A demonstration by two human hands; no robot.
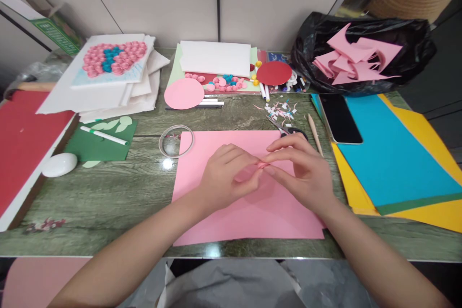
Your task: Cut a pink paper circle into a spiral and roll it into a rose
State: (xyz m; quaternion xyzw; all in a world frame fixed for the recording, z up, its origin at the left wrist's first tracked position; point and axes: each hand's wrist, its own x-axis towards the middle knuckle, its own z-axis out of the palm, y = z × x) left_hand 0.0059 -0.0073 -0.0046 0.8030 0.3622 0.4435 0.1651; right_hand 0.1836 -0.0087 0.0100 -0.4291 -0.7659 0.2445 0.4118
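Above a pink sheet of paper (216, 216), my left hand (231, 171) and my right hand (303, 168) meet fingertip to fingertip. Between them they pinch a small piece of pink paper (262, 165), mostly covered by the fingers. Its exact shape is hard to make out. Black-handled scissors (285, 129) lie just beyond my right hand, partly hidden by it. A pointed wooden stick (315, 134) rests to the right of that hand. Left of my left hand, a clear ring-shaped roll (176, 141) overlaps the pink sheet's corner.
A picture with pink and blue paper roses (114, 59) tops a stack at back left. Pink (184, 93) and red discs (274, 73) lie at the back. A black bag (306, 43) holds pink scraps. A phone (341, 118) rests on blue paper (393, 154) at right.
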